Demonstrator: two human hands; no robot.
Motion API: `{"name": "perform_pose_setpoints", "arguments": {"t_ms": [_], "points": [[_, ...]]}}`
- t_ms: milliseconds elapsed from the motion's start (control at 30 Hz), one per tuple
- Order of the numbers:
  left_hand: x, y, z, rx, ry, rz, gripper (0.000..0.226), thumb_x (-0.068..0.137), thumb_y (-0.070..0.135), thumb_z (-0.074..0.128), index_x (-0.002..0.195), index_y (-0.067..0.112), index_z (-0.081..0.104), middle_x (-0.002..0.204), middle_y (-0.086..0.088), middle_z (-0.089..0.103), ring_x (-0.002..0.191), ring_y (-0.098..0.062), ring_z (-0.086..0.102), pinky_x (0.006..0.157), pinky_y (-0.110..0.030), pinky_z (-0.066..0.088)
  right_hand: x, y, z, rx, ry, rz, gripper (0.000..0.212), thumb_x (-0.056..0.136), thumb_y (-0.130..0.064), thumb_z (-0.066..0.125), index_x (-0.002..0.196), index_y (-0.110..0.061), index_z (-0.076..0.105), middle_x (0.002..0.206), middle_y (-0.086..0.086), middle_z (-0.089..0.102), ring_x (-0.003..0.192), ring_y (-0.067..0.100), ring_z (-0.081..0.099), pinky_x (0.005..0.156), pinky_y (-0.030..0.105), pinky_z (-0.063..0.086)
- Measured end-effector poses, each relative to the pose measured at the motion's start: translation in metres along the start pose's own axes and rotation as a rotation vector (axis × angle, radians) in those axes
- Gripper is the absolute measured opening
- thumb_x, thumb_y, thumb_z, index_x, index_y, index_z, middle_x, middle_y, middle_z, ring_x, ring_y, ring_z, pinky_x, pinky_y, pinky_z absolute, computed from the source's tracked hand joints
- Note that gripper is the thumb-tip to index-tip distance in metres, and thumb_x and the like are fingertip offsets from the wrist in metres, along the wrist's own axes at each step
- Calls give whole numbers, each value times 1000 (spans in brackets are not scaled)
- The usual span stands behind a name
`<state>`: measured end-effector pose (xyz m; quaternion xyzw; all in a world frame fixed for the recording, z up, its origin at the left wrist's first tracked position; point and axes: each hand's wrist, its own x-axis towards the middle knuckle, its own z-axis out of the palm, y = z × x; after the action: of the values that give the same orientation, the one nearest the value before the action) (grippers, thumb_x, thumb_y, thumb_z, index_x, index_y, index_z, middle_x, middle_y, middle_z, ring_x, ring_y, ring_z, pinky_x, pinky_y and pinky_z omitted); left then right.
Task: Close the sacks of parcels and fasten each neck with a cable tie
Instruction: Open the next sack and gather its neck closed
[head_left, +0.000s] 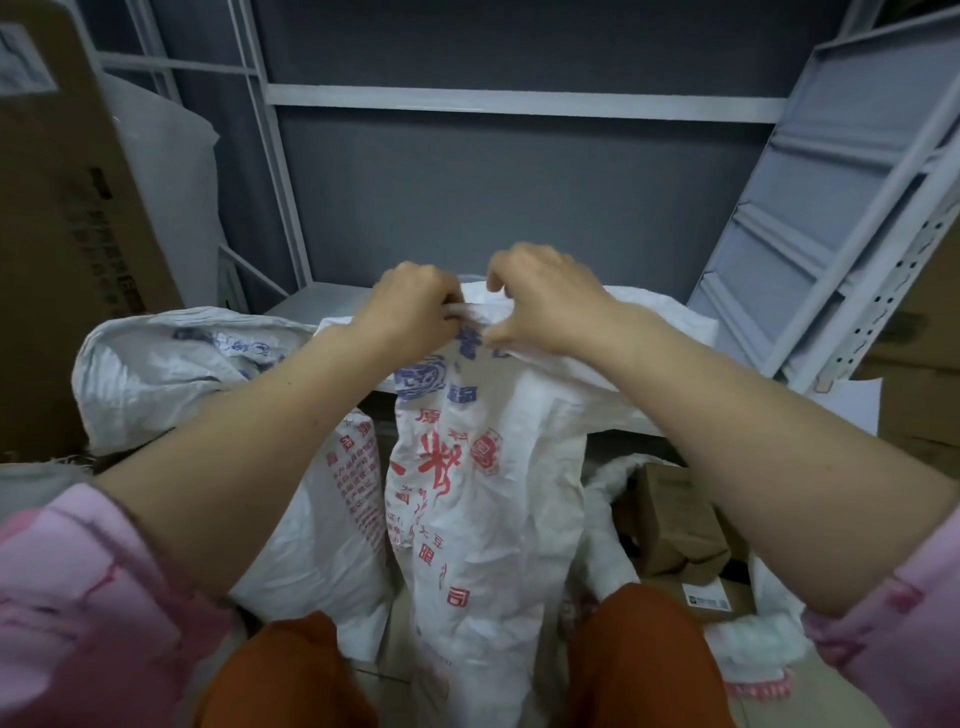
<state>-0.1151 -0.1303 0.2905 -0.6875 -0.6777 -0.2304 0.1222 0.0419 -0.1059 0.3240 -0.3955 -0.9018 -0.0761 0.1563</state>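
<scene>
Both hands pinch the top edge of the printed sack (467, 493) at the frame's centre: the left hand (410, 306) with fingers curled on the fabric, the right hand (540, 306) gripping just beside it. The neck is only being gathered (I judge it an early step). No cable tie is visible; the sack's contents are hidden. A second sack (171, 364) lies at left, its neck out of sight.
</scene>
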Motion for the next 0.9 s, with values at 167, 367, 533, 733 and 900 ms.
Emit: {"name": "perform_pose_setpoints", "arguments": {"t_ms": [167, 367, 533, 733, 900], "points": [[-4, -20, 3, -6, 34, -80, 15, 78, 7, 58, 87, 7, 70, 85, -15, 69, 84, -37, 61, 72, -39, 49, -9, 21, -9, -66, -218, 84, 60, 66, -41, 81, 113, -8, 63, 106, 7, 68, 97, 26, 62, 66, 31, 46], [-4, -28, 4, -42, 53, -165, 14, 78, 5, 57, 85, 7, 69, 85, -15, 68, 82, -37, 60, 70, -38, 47, -19, -2, 16, -272, -22, -27, 36, 79, -32, 73, 100, -10, 54, 112, 7, 48, 106, 24, 44, 64, 30, 32], [-7, -26, -4, 54, -133, -138, 34, 77, 15, 68, 110, 15, 64, 108, -9, 60, 96, -30, 58, 78, -37, 49, -18, -1, 27, -396, 108, -118, 34, 72, 16, 53, 84, -13, 39, 96, 8, 40, 91, 24, 43, 48, 26, 14], [0, 15, -17, -23, -41, 93, 31, 74, 27, 71, 103, 20, 62, 95, 0, 65, 91, -26, 61, 77, -39, 51, -5, -7, 28, -195, 370, -240, 27, 57, 2, 83, 75, -1, 62, 71, 14, 57, 61, 32, 57, 46, 23, 25], [-3, -3, -8, 167, 57, 81, 26, 81, 16, 57, 106, 14, 63, 100, -11, 66, 93, -37, 60, 76, -42, 49, -6, 13, 9, -3, 184, -82, 49, 76, -31, 74, 114, -12, 49, 115, 6, 46, 108, 24, 43, 68, 33, 37]]}}
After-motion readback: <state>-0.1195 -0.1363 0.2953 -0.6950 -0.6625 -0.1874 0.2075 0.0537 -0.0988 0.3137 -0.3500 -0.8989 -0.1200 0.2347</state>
